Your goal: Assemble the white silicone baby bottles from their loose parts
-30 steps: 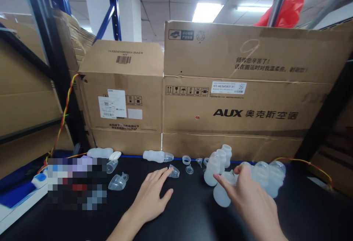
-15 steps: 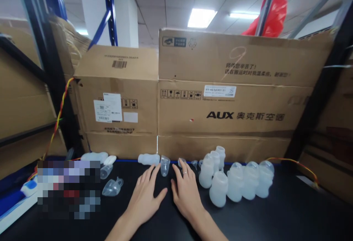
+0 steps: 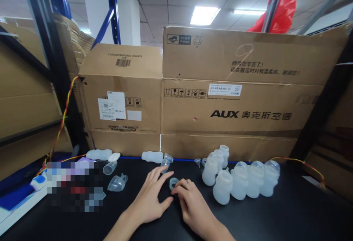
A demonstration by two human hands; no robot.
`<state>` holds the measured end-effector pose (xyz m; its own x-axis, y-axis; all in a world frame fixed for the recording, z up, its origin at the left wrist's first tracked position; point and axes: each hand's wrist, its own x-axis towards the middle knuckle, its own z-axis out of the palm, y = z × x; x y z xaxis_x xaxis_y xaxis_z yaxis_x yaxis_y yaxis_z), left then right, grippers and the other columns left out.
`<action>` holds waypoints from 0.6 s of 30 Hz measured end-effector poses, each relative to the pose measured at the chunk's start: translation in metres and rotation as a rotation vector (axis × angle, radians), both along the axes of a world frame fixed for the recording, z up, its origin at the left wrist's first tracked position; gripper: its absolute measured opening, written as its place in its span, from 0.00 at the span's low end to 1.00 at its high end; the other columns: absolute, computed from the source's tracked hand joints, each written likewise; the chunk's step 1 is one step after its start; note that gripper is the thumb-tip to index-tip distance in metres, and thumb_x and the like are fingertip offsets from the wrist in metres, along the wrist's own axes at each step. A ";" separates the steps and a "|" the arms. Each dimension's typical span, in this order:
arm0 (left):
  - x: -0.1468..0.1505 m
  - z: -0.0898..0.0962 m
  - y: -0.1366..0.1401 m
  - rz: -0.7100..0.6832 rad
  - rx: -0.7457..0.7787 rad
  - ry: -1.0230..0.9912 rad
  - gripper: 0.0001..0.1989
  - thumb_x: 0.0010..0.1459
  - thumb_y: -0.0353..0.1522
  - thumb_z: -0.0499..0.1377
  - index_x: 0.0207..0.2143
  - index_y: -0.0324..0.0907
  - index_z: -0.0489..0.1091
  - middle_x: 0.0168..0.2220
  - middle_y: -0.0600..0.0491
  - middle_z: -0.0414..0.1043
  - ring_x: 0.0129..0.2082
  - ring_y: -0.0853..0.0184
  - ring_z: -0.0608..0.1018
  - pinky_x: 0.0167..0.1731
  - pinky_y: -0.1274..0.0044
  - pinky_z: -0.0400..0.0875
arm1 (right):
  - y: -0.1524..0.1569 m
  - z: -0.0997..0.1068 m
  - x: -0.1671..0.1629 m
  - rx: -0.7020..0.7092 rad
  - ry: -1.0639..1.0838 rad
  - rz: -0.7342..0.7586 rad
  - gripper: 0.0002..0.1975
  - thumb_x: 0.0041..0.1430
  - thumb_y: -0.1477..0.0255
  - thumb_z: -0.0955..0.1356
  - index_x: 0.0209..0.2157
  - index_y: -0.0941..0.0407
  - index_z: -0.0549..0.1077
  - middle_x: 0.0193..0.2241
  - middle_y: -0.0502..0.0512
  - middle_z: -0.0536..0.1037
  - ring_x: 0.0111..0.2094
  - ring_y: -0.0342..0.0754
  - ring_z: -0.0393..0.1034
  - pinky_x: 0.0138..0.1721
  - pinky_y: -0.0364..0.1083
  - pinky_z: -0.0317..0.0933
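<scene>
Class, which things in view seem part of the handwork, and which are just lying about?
Probably in the work:
clear ring, in the right hand
clear cup, by the left hand
frosted bottles

Apparently incidental:
cardboard
red plastic
twisted wire

On the right carton [image 3: 242,103] you read "AUX 奥克斯空调", with "师傅您辛苦了!" and a recycling sign [image 3: 197,41] higher up. Its white label [image 3: 225,89] starts "KFR-46G" and bears "25", beside arrow, glass and umbrella signs [image 3: 184,93]. Your left carton [image 3: 121,84] shows "35AES" and "HY" over a barcode [image 3: 123,63].
</scene>
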<state>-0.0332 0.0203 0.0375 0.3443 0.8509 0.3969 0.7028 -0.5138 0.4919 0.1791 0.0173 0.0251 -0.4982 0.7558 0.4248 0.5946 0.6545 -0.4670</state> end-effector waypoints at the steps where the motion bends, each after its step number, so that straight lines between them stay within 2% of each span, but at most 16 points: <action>1: 0.002 0.004 -0.004 -0.054 -0.023 0.008 0.28 0.55 0.31 0.66 0.58 0.55 0.71 0.60 0.49 0.71 0.61 0.53 0.71 0.61 0.60 0.67 | -0.009 -0.001 0.004 -0.023 0.038 0.060 0.20 0.60 0.86 0.60 0.45 0.50 0.74 0.47 0.56 0.76 0.47 0.52 0.72 0.51 0.51 0.67; 4: 0.008 0.013 -0.011 -0.120 -0.081 0.036 0.12 0.54 0.33 0.68 0.42 0.51 0.78 0.46 0.53 0.79 0.48 0.58 0.77 0.52 0.65 0.71 | -0.030 -0.002 0.018 -0.102 0.165 0.162 0.24 0.57 0.84 0.64 0.53 0.50 0.66 0.56 0.57 0.70 0.54 0.51 0.70 0.57 0.50 0.65; 7: 0.012 0.013 -0.010 -0.097 -0.091 -0.003 0.04 0.56 0.31 0.66 0.35 0.49 0.78 0.40 0.54 0.80 0.43 0.60 0.78 0.47 0.68 0.70 | -0.035 0.003 0.029 -0.156 0.229 0.129 0.36 0.51 0.84 0.67 0.61 0.50 0.59 0.59 0.59 0.66 0.57 0.52 0.67 0.61 0.50 0.63; 9: 0.013 0.010 -0.007 -0.068 -0.127 -0.110 0.06 0.58 0.32 0.64 0.39 0.48 0.78 0.39 0.54 0.81 0.42 0.61 0.78 0.47 0.69 0.70 | -0.033 0.008 0.033 -0.170 0.208 0.098 0.36 0.52 0.83 0.67 0.62 0.50 0.59 0.56 0.58 0.69 0.56 0.52 0.68 0.61 0.52 0.63; 11: 0.016 0.009 -0.005 -0.051 -0.217 -0.279 0.12 0.58 0.35 0.65 0.45 0.47 0.77 0.36 0.55 0.81 0.40 0.62 0.80 0.48 0.70 0.70 | -0.030 0.014 0.035 -0.172 0.198 0.071 0.32 0.55 0.81 0.67 0.61 0.50 0.61 0.54 0.57 0.71 0.55 0.52 0.68 0.60 0.53 0.63; 14: 0.024 0.011 -0.008 -0.138 -0.415 -0.519 0.22 0.59 0.42 0.66 0.52 0.42 0.73 0.29 0.56 0.79 0.35 0.64 0.81 0.47 0.71 0.71 | -0.027 0.019 0.035 -0.151 0.219 0.068 0.30 0.59 0.77 0.69 0.62 0.49 0.63 0.56 0.59 0.71 0.54 0.54 0.69 0.59 0.55 0.64; 16: 0.030 0.013 -0.012 -0.213 -0.517 -0.598 0.26 0.60 0.46 0.65 0.55 0.41 0.71 0.28 0.55 0.79 0.35 0.64 0.81 0.45 0.71 0.72 | -0.026 0.021 0.035 -0.137 0.225 0.083 0.26 0.62 0.73 0.70 0.61 0.49 0.66 0.55 0.58 0.73 0.53 0.54 0.69 0.57 0.55 0.65; 18: 0.035 0.013 -0.016 -0.225 -0.530 -0.599 0.27 0.62 0.48 0.63 0.57 0.42 0.69 0.30 0.54 0.80 0.36 0.63 0.82 0.46 0.70 0.73 | -0.024 0.024 0.037 -0.134 0.201 0.083 0.21 0.64 0.69 0.72 0.57 0.49 0.71 0.51 0.57 0.76 0.50 0.54 0.71 0.54 0.54 0.65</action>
